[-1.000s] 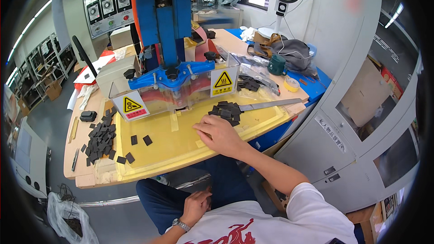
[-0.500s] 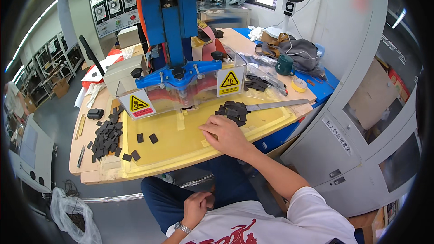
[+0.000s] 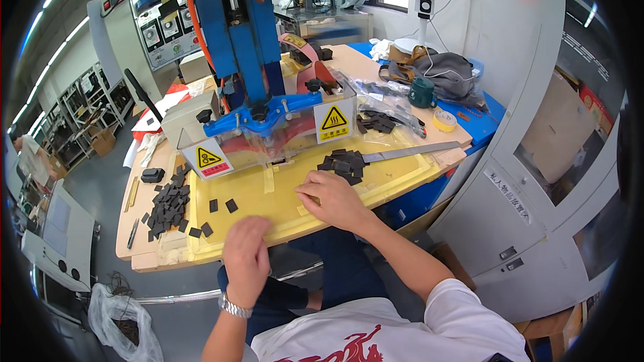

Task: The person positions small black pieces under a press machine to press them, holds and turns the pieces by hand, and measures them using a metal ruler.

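Note:
My left hand [image 3: 246,255], with a metal watch on its wrist, is raised at the table's front edge. Its fingers point forward and are slightly blurred; nothing shows in them. Closest to it on the yellow mat [image 3: 268,211] lie a few loose black rectangular pieces [image 3: 231,206]. My right hand [image 3: 331,200] rests at the mat's front right with fingers curled and thumb drawn in; its grip is hidden from above. Just beyond it sits a small pile of black pieces [image 3: 344,164], touching a long steel ruler-like strip [image 3: 416,152]. A bigger heap of black pieces [image 3: 168,206] lies at the left.
A blue press [image 3: 258,117] with a clear guard and warning signs stands behind the mat. At the back right are a green mug [image 3: 422,92], a tape roll [image 3: 444,119] and a grey bag [image 3: 446,80]. Grey cabinets [image 3: 500,208] flank the right side.
My left hand has risen from my lap up to the table's front edge. The right hand stays by the small pile. The view has tilted slightly.

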`<control>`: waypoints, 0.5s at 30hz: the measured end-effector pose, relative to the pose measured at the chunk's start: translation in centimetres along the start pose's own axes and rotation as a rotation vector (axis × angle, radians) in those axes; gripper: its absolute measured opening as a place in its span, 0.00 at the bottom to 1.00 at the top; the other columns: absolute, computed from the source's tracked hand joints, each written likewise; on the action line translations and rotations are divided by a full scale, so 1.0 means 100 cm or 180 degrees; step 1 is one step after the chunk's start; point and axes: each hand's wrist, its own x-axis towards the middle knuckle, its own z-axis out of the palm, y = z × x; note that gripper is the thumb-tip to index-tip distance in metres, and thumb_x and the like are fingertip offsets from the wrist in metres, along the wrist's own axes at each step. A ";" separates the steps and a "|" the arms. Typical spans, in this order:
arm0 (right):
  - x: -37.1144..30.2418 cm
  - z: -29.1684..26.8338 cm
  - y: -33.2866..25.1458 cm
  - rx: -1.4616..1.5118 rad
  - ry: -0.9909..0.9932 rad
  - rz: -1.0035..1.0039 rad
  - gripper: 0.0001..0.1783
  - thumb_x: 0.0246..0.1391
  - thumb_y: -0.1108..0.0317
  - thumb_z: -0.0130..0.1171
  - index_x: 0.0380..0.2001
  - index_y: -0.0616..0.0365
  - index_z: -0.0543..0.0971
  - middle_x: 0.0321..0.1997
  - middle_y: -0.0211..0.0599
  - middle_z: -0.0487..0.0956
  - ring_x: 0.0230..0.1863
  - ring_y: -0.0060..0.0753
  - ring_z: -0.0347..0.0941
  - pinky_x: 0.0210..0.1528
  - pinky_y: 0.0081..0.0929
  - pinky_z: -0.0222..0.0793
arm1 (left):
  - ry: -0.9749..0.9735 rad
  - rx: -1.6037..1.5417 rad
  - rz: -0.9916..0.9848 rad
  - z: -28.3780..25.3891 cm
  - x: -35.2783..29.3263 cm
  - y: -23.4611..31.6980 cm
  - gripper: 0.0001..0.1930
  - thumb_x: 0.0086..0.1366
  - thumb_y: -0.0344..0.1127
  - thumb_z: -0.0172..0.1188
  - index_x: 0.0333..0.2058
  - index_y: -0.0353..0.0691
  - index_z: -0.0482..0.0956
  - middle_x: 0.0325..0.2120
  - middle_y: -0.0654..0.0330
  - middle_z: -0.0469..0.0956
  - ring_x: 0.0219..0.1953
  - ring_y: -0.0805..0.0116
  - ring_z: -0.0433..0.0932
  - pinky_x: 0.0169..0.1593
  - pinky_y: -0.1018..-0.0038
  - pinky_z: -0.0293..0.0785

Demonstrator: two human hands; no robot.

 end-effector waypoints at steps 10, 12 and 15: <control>0.002 -0.001 0.001 0.0298 0.0078 0.0177 0.07 0.62 0.68 0.66 0.36 0.59 0.89 0.36 0.39 0.81 0.43 0.46 0.81 0.47 0.43 0.78 | -0.0197 0.1294 -0.0427 -0.004 0.022 -0.072 0.24 0.61 0.24 0.70 0.57 0.33 0.82 0.51 0.45 0.84 0.58 0.40 0.78 0.65 0.52 0.73; 0.001 -0.002 0.002 0.0305 0.0080 0.0222 0.07 0.62 0.67 0.67 0.36 0.59 0.89 0.35 0.39 0.81 0.43 0.46 0.82 0.47 0.43 0.78 | -0.0385 0.1264 -0.0524 -0.007 0.029 -0.071 0.23 0.61 0.24 0.70 0.56 0.33 0.82 0.48 0.46 0.84 0.55 0.42 0.79 0.62 0.52 0.74; 0.000 -0.001 0.002 0.0304 0.0078 0.0249 0.07 0.62 0.67 0.67 0.35 0.59 0.88 0.35 0.40 0.81 0.42 0.47 0.81 0.47 0.43 0.78 | -0.0535 0.1226 -0.0620 -0.009 0.032 -0.072 0.21 0.60 0.24 0.71 0.54 0.35 0.83 0.43 0.50 0.85 0.49 0.46 0.80 0.57 0.53 0.75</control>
